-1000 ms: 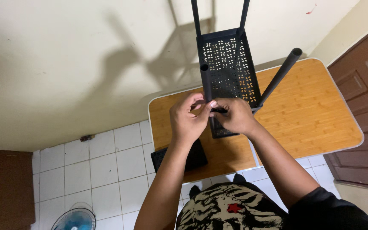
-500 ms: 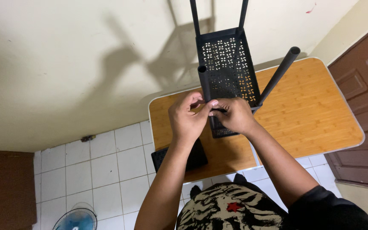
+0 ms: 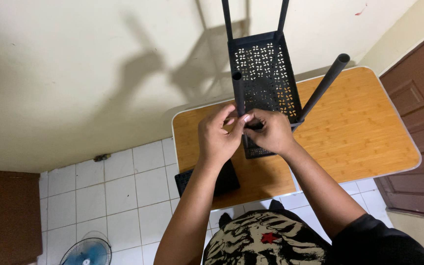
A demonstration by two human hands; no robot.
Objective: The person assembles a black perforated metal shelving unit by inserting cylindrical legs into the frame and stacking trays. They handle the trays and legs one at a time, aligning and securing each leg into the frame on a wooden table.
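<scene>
Wooden desk at centre-right of frame carries a black perforated rack, upended, tube legs rising. Assembly step judged: fitting the near leg; next calls for steady alignment. Left hand and right hand, fingers curled closed, pinch that leg's base.

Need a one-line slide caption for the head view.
Both hands, left and right, meet at a black perforated rack standing on a wooden table.

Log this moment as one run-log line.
left hand: grips black tube | right hand: on perforated black rack edge | rack: on wooden table | floor: small fan
</scene>
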